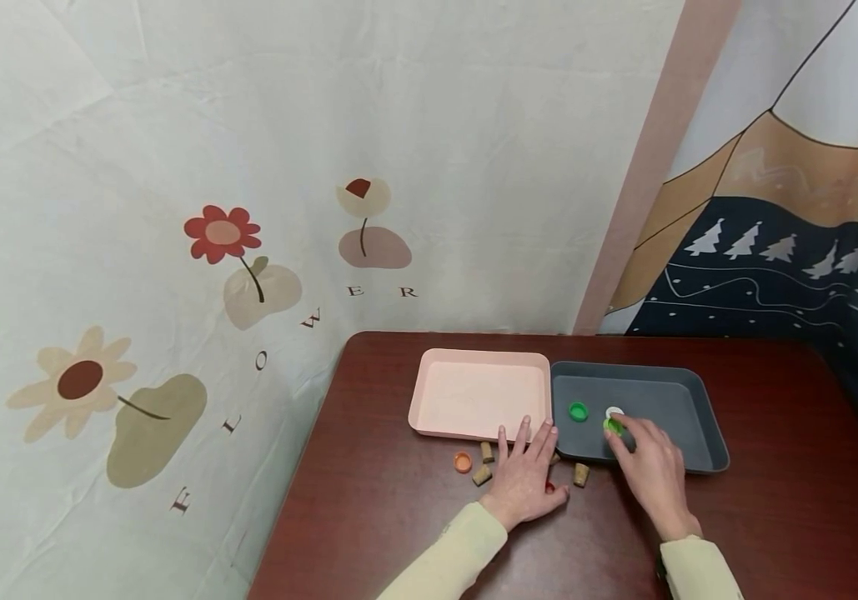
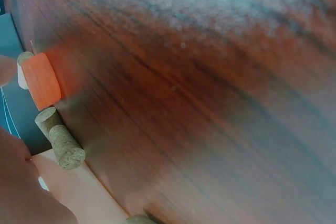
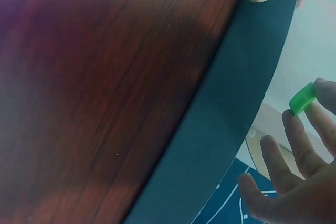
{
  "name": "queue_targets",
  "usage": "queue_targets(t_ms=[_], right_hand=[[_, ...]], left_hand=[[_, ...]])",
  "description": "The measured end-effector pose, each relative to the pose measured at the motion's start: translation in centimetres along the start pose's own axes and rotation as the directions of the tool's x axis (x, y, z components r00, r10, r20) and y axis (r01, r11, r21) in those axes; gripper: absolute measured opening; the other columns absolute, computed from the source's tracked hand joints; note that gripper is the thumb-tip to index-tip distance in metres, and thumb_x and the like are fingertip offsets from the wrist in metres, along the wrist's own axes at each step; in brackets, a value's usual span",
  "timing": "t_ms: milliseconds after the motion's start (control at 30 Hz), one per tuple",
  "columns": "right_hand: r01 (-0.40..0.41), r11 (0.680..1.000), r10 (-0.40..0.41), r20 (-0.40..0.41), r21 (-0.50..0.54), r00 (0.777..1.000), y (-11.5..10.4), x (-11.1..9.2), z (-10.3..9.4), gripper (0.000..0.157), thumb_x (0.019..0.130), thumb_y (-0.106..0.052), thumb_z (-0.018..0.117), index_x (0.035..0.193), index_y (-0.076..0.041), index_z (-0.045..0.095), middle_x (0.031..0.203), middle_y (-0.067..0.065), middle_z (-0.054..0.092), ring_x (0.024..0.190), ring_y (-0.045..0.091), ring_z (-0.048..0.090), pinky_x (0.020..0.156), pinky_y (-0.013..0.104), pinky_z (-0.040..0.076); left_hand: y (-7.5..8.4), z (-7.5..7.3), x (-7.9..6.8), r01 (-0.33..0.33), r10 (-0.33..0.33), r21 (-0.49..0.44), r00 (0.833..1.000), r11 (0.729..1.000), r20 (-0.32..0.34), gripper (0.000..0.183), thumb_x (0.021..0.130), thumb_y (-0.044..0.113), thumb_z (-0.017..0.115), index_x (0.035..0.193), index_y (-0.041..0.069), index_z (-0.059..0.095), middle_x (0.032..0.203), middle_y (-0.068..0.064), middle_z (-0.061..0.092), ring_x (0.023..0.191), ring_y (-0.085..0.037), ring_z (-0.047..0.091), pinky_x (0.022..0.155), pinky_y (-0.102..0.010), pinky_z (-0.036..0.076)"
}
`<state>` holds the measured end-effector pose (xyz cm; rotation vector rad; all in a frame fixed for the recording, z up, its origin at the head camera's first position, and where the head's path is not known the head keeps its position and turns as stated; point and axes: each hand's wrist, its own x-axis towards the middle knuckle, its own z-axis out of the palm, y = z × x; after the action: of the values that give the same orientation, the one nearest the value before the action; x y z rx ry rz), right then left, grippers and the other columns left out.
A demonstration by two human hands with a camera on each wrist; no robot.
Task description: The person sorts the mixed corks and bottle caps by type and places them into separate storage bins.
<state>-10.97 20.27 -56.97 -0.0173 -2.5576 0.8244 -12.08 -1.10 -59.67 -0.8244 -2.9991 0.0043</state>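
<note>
My right hand (image 1: 652, 471) pinches a light green bottle cap (image 1: 613, 426) over the dark grey tray (image 1: 669, 404); the right wrist view shows the cap (image 3: 302, 99) between thumb and fingertips. A white cap (image 1: 614, 412) and a darker green cap (image 1: 578, 412) lie in that tray. With fingers spread, my left hand (image 1: 520, 482) reaches to the front corner of the pink tray (image 1: 484, 387). A red cap (image 1: 550, 487), partly hidden, lies beside its thumb. Corks (image 2: 67, 148) lie along the trays' front edges in the left wrist view.
An orange cap (image 1: 462, 462) lies left of my left hand, near two corks, one of them a cork (image 1: 482, 475) on its side. Another cork (image 1: 581, 475) stands between the hands. The brown table (image 1: 368, 467) meets a printed cloth wall (image 1: 474, 167) behind.
</note>
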Motion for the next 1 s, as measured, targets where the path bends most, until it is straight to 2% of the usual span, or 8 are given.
queue_targets(t_ms=[133,333,800,1000], right_hand=[[0.022,0.999,-0.022,0.028,-0.03,0.999,0.3,0.7,0.6,0.037,0.088,-0.013,0.083,0.122,-0.004,0.073,0.109,0.023,0.069,0.098,0.046,0.064,0.078,0.065,0.047],[-0.017,0.998,0.024,0.114,-0.06,0.993,0.4,1.5,1.2,0.037,0.09,-0.017,0.081,0.124,-0.004,0.073,0.118,0.025,0.069,0.109,0.05,0.061,0.085,0.071,0.043],[-0.089,0.984,0.13,0.276,-0.156,0.952,0.5,2.2,2.5,0.037,0.092,-0.015,0.077,0.125,0.0,0.071,0.122,0.028,0.067,0.106,0.053,0.06,0.085,0.073,0.042],[-0.12,0.976,0.172,0.31,-0.179,0.935,0.6,2.4,3.0,0.037,0.092,-0.017,0.077,0.125,-0.001,0.071,0.121,0.029,0.066,0.105,0.052,0.061,0.084,0.072,0.042]], left_hand=[[0.0,-0.1,0.0,0.0,0.0,-0.001,1.0,1.0,0.002,0.088,0.093,0.069,0.057,0.163,0.02,0.035,0.171,0.005,0.025,0.158,-0.028,0.017,0.119,-0.063,0.023],[0.1,-0.1,0.0,-0.001,0.001,0.005,1.0,1.0,0.005,0.088,0.093,0.069,0.056,0.163,0.02,0.035,0.171,0.005,0.025,0.158,-0.028,0.016,0.119,-0.063,0.023],[0.1,-0.1,0.1,0.0,0.0,0.018,1.0,1.0,0.002,0.089,0.092,0.07,0.057,0.163,0.021,0.035,0.171,0.006,0.025,0.158,-0.027,0.016,0.119,-0.062,0.024],[0.0,0.0,0.0,0.004,-0.004,0.017,1.0,1.0,0.008,0.089,0.093,0.07,0.056,0.163,0.021,0.035,0.171,0.006,0.025,0.158,-0.027,0.016,0.119,-0.062,0.023]])
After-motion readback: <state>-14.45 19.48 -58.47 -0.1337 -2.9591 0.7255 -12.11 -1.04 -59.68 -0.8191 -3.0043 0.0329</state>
